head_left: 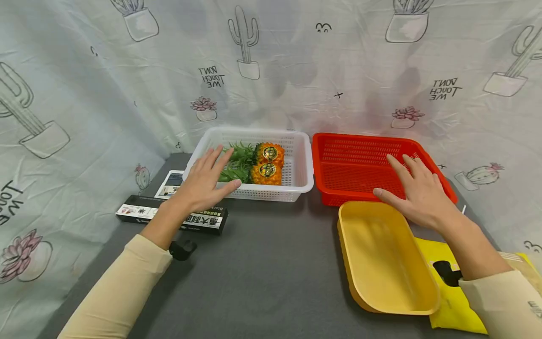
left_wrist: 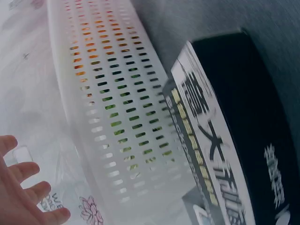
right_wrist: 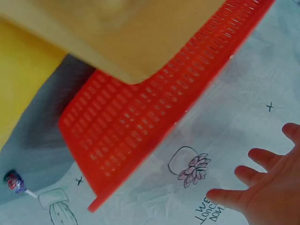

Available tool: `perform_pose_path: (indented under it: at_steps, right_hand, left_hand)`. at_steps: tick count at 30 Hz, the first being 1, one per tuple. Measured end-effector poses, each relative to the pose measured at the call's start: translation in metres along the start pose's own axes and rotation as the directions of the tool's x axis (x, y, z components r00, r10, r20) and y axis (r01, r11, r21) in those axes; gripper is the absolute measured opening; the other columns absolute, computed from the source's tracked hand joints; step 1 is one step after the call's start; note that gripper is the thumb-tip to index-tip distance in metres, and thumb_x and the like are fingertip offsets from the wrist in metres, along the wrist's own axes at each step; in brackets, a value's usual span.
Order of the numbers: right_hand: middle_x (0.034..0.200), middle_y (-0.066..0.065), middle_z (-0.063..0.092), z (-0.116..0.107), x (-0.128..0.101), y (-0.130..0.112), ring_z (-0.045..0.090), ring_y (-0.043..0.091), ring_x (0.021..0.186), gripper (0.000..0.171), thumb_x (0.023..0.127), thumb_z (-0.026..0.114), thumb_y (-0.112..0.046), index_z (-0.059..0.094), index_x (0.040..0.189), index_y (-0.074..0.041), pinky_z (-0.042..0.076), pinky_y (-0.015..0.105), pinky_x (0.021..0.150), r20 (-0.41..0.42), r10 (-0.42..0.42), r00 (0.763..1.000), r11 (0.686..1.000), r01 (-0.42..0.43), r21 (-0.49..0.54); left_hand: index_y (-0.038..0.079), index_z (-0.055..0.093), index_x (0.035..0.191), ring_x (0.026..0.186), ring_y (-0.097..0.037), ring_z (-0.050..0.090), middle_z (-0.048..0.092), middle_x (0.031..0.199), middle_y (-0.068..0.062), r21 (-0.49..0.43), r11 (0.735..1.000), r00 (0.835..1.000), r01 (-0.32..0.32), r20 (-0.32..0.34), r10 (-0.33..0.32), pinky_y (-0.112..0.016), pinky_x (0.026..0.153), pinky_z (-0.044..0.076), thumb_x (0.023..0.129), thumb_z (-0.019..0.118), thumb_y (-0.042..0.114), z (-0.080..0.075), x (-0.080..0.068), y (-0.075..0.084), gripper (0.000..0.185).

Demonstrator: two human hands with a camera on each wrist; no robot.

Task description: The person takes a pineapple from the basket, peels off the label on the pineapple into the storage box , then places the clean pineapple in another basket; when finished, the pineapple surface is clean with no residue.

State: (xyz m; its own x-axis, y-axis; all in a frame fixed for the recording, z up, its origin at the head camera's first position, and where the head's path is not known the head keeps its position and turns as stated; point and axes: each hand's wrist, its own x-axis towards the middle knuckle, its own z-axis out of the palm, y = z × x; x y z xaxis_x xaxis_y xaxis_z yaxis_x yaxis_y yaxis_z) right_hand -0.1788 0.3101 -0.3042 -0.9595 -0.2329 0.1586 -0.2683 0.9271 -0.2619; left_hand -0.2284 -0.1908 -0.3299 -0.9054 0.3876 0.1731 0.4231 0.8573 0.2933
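Sleeves in pale cream frame the near edge of the grey table. Right of centre lies a yellow tray. Just beyond it the right hand, fingers straight and released, rests at the near rim of the red basket. The left hand, equally flat and holding nothing, lies on the white basket, near a black box; two toy pineapples lie inside.
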Motion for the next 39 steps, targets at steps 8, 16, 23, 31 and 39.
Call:
perform_pose_path:
  at_steps: [8, 16, 23, 31, 39]
  right_hand:
    - [0.169, 0.027, 0.013, -0.007, 0.017, -0.014, 0.019, 0.053, 0.15, 0.097, 0.095, 0.064, -0.055, 0.009, 0.169, -0.025, 0.022, 0.08, 0.111, 0.075, 0.026, 0.997, 0.991, -0.035, 0.13]
    - [0.168, 0.023, 0.021, -0.011, 0.038, -0.031, 0.026, 0.047, 0.15, 0.094, 0.096, 0.065, -0.055, 0.014, 0.168, -0.024, 0.025, 0.075, 0.114, 0.13, -0.005, 0.992, 0.982, -0.02, 0.19]
    - [0.168, 0.017, 0.028, -0.01, 0.057, -0.045, 0.029, 0.044, 0.15, 0.088, 0.095, 0.068, -0.053, 0.025, 0.166, -0.024, 0.028, 0.072, 0.115, 0.168, -0.026, 0.986, 0.974, -0.012, 0.225]
    - [0.165, 0.011, 0.037, -0.003, 0.079, -0.068, 0.038, 0.039, 0.147, 0.079, 0.095, 0.07, -0.051, 0.036, 0.161, -0.025, 0.033, 0.07, 0.114, 0.194, -0.089, 0.977, 0.958, 0.031, 0.284]
    - [0.153, 0.013, 0.051, 0.009, 0.106, -0.089, 0.049, 0.038, 0.139, 0.068, 0.095, 0.073, -0.042, 0.047, 0.154, -0.021, 0.043, 0.065, 0.109, 0.251, -0.14, 0.958, 0.943, 0.051, 0.329]
  left_hand:
    - [0.026, 0.012, 0.168, 0.16, -0.04, 0.01, 0.011, 0.174, -0.011, -0.191, 0.982, 0.995, -0.006, -0.1, -0.014, -0.071, 0.122, 0.013, 0.101, 0.043, 0.066, 0.006, -0.006, -0.004, 0.084]
    - [0.016, 0.024, 0.166, 0.156, -0.043, 0.022, 0.025, 0.17, -0.016, -0.389, 0.92, 0.963, -0.034, -0.259, -0.073, -0.071, 0.121, 0.019, 0.103, 0.052, 0.042, 0.014, -0.019, -0.019, 0.073]
    - [0.021, 0.03, 0.164, 0.151, -0.042, 0.032, 0.031, 0.167, -0.016, -0.572, 0.82, 0.916, -0.014, -0.336, -0.219, -0.068, 0.118, 0.027, 0.103, 0.057, 0.034, 0.017, -0.029, -0.019, 0.069]
    - [0.013, 0.04, 0.16, 0.149, -0.033, 0.033, 0.039, 0.159, -0.015, -0.697, 0.717, 0.85, -0.011, -0.384, -0.36, -0.058, 0.122, 0.029, 0.101, 0.061, 0.019, 0.014, -0.039, -0.025, 0.062]
    - [0.017, 0.047, 0.156, 0.151, -0.024, 0.037, 0.039, 0.164, -0.003, -0.822, 0.556, 0.753, 0.119, -0.29, -0.59, -0.05, 0.117, 0.037, 0.103, 0.059, 0.019, 0.017, -0.043, -0.034, 0.054]
